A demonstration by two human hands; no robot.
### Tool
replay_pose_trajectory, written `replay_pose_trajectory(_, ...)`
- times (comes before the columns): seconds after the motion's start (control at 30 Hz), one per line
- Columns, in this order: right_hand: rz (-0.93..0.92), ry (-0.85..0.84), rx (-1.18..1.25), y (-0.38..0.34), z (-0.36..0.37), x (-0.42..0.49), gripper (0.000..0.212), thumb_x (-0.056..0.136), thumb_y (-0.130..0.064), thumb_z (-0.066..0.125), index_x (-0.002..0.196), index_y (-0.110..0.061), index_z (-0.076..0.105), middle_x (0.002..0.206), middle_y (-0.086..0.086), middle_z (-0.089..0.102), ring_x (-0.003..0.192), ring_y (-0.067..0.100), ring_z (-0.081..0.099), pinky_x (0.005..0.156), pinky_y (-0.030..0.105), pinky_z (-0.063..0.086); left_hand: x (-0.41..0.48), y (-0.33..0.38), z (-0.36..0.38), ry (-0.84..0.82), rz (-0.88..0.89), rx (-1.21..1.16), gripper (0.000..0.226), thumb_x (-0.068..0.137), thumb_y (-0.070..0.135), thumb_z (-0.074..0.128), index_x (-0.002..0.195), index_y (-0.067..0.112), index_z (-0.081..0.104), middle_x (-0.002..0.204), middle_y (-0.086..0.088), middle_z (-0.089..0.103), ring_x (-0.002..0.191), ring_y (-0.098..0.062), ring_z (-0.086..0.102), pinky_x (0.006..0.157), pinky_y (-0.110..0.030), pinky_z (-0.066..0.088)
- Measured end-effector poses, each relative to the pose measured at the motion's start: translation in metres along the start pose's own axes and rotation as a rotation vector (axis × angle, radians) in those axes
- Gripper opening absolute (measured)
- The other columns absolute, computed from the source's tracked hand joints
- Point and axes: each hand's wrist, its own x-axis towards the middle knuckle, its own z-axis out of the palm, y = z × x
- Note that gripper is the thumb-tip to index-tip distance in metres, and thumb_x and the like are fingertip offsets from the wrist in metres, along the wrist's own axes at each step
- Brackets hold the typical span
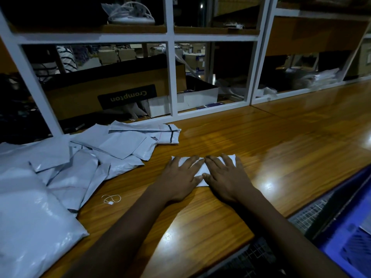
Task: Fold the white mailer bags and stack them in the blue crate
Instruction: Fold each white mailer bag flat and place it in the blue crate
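wooden table (pixel 261 137): left hand (pixel 180 177) and right hand (pixel 224 177) lie flat, fingers straight, pressing folded mailer bag (pixel 202 167); loose bags (pixel 90 157) left, blue crate (pixel 345 227) right.

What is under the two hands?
A folded white mailer bag lies flat on the table, pressed by the left hand and right hand. Only its far edge and middle strip show; the rest is covered.

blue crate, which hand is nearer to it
Right. The right hand lies on the folded bag, toward the blue crate; the left hand lies beside it, farther away.
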Motion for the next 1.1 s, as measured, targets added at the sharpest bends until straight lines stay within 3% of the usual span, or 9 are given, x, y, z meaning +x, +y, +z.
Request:
replay_pose_trajectory(0.1, 0.051, 0.004, 0.021, -0.001, 0.003, 0.004, 0.101, 0.071, -0.060, -0.021, 0.159, -0.022, 0.013, 0.166, -0.002, 0.015, 0.151, 0.035, 0.012, 0.118, 0.059, 0.012, 0.004, -0.005, 0.005, -0.007, -0.014, -0.011, 0.063, 0.097, 0.065, 0.007, 0.155, 0.042, -0.005, 0.165, 0.009, 0.000, 0.148, -0.036, 0.009, 0.120, -0.052, 0.011)
replay_pose_trajectory(0.23, 0.181, 0.088, 0.153, -0.004, 0.002, 0.000, 0.086, 0.077, -0.067, 0.005, 0.151, -0.034, 0.032, 0.157, 0.002, 0.035, 0.141, 0.037, 0.031, 0.111, 0.050, 0.027, -0.004, -0.005, 0.004, 0.042, -0.069, -0.085, 0.057, 0.100, 0.061, 0.023, 0.152, 0.052, 0.001, 0.165, 0.007, 0.007, 0.146, -0.034, 0.014, 0.119, -0.050, 0.015)
replay_pose_trajectory(0.37, 0.267, 0.279, 0.016, -0.006, -0.004, -0.015, 0.059, 0.085, -0.053, 0.017, 0.119, -0.030, 0.060, 0.124, -0.002, 0.061, 0.107, 0.032, 0.047, 0.079, 0.040, 0.028, -0.016, 0.001, -0.009, 0.103, -0.126, 0.022, 0.070, 0.083, 0.065, 0.019, 0.151, 0.048, 0.022, 0.159, 0.005, 0.029, 0.142, -0.027, 0.029, 0.116, -0.057, 0.010)
replay_pose_trajectory(0.5, 0.304, 0.525, 0.110, -0.005, -0.008, -0.010, 0.042, 0.084, -0.041, 0.032, 0.086, -0.018, 0.068, 0.091, 0.005, 0.067, 0.083, 0.029, 0.054, 0.071, 0.038, 0.037, -0.010, 0.020, -0.020, 0.290, -0.197, 0.029, 0.061, 0.089, 0.057, 0.021, 0.140, 0.036, 0.047, 0.146, 0.005, 0.047, 0.135, -0.023, 0.039, 0.114, -0.057, 0.010)
replay_pose_trajectory(0.6, 0.161, 0.343, 0.060, -0.003, 0.001, 0.005, 0.050, 0.093, -0.039, 0.027, 0.114, -0.015, 0.065, 0.126, 0.011, 0.062, 0.114, 0.031, 0.054, 0.089, 0.044, 0.044, 0.001, 0.032, -0.014, 0.332, -0.149, -0.037, 0.074, 0.089, 0.053, 0.001, 0.145, 0.030, 0.043, 0.153, -0.001, 0.042, 0.139, -0.025, 0.037, 0.113, -0.053, 0.017)
replay_pose_trajectory(0.67, 0.087, 0.159, -0.030, 0.000, 0.010, 0.010, 0.071, 0.092, -0.043, 0.007, 0.139, -0.013, 0.050, 0.153, 0.013, 0.042, 0.139, 0.038, 0.038, 0.108, 0.053, 0.033, 0.004, 0.033, -0.005, 0.245, -0.085, 0.042, 0.089, 0.080, 0.050, -0.016, 0.154, 0.026, 0.027, 0.160, -0.005, 0.029, 0.144, -0.031, 0.030, 0.114, -0.056, 0.018)
replay_pose_trajectory(0.8, 0.125, 0.085, -0.086, -0.004, 0.007, 0.007, 0.083, 0.085, -0.044, -0.006, 0.151, -0.018, 0.038, 0.158, 0.010, 0.036, 0.141, 0.045, 0.033, 0.110, 0.061, 0.027, 0.007, 0.027, 0.001, 0.170, -0.060, 0.122, 0.089, 0.077, 0.045, -0.018, 0.157, 0.022, 0.014, 0.163, -0.008, 0.019, 0.145, -0.036, 0.024, 0.113, -0.058, 0.021)
replay_pose_trajectory(0.97, 0.157, 0.041, -0.008, -0.004, 0.000, 0.013, 0.057, 0.105, -0.038, 0.020, 0.158, -0.017, 0.022, 0.165, 0.005, 0.023, 0.149, 0.044, 0.017, 0.116, 0.065, 0.019, 0.012, 0.028, 0.000, 0.196, -0.085, 0.127, 0.092, 0.077, 0.044, -0.017, 0.155, 0.021, 0.026, 0.159, -0.010, 0.030, 0.141, -0.038, 0.034, 0.109, -0.057, 0.028)
replay_pose_trajectory(1.1, 0.132, 0.034, -0.011, -0.006, 0.003, 0.002, 0.084, 0.086, -0.048, -0.009, 0.157, -0.020, 0.026, 0.165, 0.000, 0.023, 0.151, 0.043, 0.010, 0.116, 0.066, 0.014, 0.004, 0.029, 0.000, 0.235, -0.085, 0.082, 0.081, 0.085, 0.046, -0.006, 0.147, 0.026, 0.042, 0.152, -0.006, 0.044, 0.131, -0.033, 0.047, 0.105, -0.053, 0.037)
